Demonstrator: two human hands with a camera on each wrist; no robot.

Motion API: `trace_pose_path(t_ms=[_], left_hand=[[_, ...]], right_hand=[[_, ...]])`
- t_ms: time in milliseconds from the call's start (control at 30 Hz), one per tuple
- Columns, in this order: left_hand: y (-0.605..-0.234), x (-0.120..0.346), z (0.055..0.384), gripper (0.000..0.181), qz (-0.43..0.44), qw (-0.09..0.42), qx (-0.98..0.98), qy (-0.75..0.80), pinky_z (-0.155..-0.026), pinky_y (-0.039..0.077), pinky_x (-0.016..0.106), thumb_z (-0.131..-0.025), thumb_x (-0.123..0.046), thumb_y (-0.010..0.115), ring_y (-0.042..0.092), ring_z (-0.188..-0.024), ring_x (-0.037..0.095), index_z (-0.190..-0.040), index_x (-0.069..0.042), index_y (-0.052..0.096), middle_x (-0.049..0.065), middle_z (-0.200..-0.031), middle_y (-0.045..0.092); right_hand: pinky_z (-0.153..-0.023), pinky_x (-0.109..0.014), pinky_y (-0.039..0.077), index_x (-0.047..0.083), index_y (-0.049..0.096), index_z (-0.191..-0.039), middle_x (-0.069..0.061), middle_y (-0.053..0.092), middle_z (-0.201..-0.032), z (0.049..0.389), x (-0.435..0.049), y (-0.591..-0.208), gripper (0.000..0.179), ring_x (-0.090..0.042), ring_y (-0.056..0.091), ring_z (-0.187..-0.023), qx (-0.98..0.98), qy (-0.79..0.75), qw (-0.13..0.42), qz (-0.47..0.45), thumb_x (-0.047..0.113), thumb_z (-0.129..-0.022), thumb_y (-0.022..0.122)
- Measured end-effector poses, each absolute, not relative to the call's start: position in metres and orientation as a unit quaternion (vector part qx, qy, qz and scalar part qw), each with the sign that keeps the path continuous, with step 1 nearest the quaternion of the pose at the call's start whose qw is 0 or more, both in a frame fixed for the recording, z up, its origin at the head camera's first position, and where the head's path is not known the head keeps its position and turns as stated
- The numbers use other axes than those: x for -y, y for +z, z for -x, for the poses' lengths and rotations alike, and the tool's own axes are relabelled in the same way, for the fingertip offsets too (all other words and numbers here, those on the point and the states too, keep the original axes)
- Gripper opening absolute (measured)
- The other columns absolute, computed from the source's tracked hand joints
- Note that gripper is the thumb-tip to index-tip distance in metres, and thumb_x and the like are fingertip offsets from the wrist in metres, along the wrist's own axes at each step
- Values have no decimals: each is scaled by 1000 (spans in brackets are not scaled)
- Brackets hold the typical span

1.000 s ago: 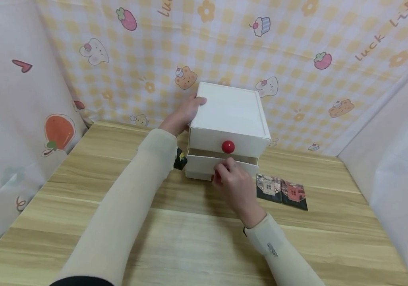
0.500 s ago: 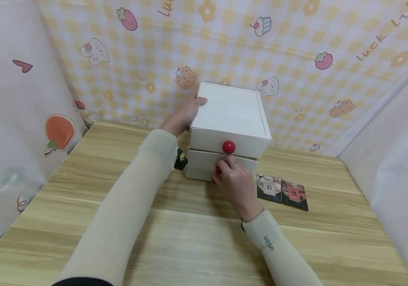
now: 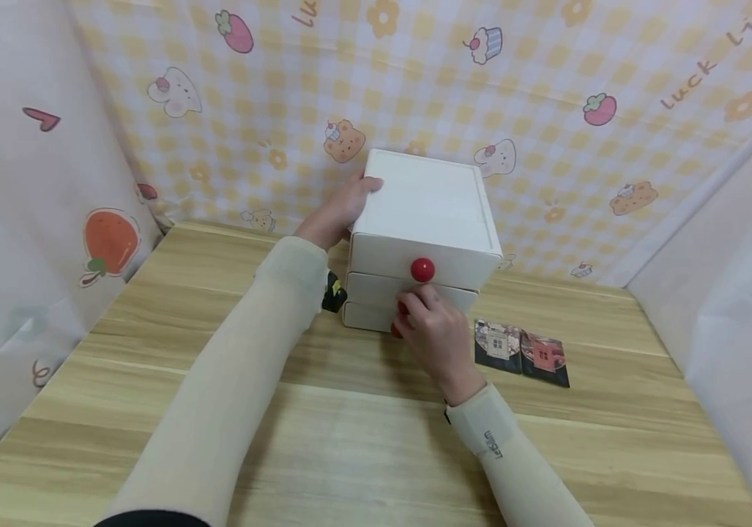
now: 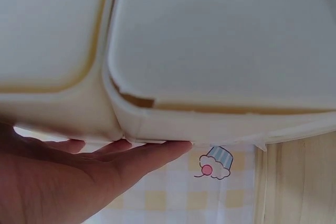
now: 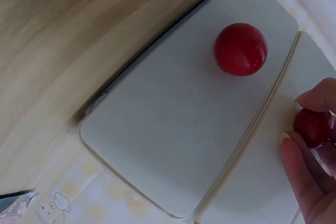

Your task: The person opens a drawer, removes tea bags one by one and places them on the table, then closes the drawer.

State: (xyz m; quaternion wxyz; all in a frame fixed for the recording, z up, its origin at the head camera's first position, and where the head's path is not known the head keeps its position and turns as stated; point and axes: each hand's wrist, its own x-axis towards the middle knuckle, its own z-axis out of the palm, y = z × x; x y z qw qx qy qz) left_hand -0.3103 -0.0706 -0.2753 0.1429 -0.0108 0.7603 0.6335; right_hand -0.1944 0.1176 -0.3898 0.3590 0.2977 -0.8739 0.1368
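Head view, centre: middle drawer (image 3: 373,288) has slid in, so closing seems complete; right hand (image 3: 439,338) pinches its knob (image 5: 313,128), left hand (image 3: 339,210) touches box (image 3: 425,197), fingers straight.

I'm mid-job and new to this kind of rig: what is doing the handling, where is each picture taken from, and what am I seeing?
There's no machine: a person works bare-handed. The wide view comes from a camera on the head, looking forward and down; the two close views come from cameras on the wrists. On the wooden table stands a white drawer cabinet. The left hand rests against its left side. The right hand pinches the red knob of the middle drawer. Right of the cabinet lie what look like a black-and-beige packet and a black-and-red packet, side by side.
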Motion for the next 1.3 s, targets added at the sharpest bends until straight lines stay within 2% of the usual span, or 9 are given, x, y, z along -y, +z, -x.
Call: trace_pose_path(t_ms=[333, 600, 933, 1133, 1200, 1300], left_hand=[[-275, 69, 310, 59, 12, 146, -757, 637, -113, 42, 52, -109, -39, 33, 45, -139, 30, -163, -27, 14, 10, -159, 38], [-275, 70, 310, 60, 15, 150, -764, 627, -111, 43, 53, -108, -41, 32, 46, -138, 31, -163, -29, 12, 10, -159, 38], [-275, 70, 311, 59, 13, 145, -767, 625, -110, 45, 53, -108, -42, 33, 48, -137, 30, -163, -29, 14, 10, -157, 41], [-276, 69, 311, 59, 10, 151, -762, 630, -113, 42, 55, -108, -42, 32, 45, -139, 30, -163, -32, 12, 8, -159, 37], [-276, 70, 311, 59, 8, 152, -762, 629, -113, 41, 55, -108, -42, 32, 44, -140, 30, -163, -32, 11, 9, -160, 36], [-276, 71, 311, 59, 7, 150, -765, 626, -112, 43, 54, -109, -42, 31, 45, -139, 30, -163, -31, 12, 9, -159, 38]], right_hand=[[-75, -32, 62, 5, 77, -99, -9, 73, -101, 195, -122, -388, 20, -22, 73, -83, 868, 142, 357, -314, 5, -80, 83], [-79, -32, 62, 5, 76, -104, -12, 70, -104, 198, -129, -388, 28, -23, 73, -87, 872, 146, 327, -335, 2, -78, 85], [-66, -29, 60, 8, 72, -112, -11, 68, -109, 190, -137, -387, 36, -22, 72, -81, 872, 146, 325, -335, 7, -79, 85], [-45, -25, 45, 6, 68, -98, -12, 66, -95, 179, -144, -390, 29, -18, 59, -56, 868, 129, 369, -305, 14, -78, 87], [-45, -24, 45, 6, 69, -92, -9, 66, -88, 175, -145, -392, 24, -16, 57, -55, 869, 127, 363, -312, 14, -78, 87], [-46, -22, 45, 8, 71, -88, -5, 65, -81, 171, -143, -396, 18, -14, 56, -56, 880, 112, 327, -327, 16, -80, 85]])
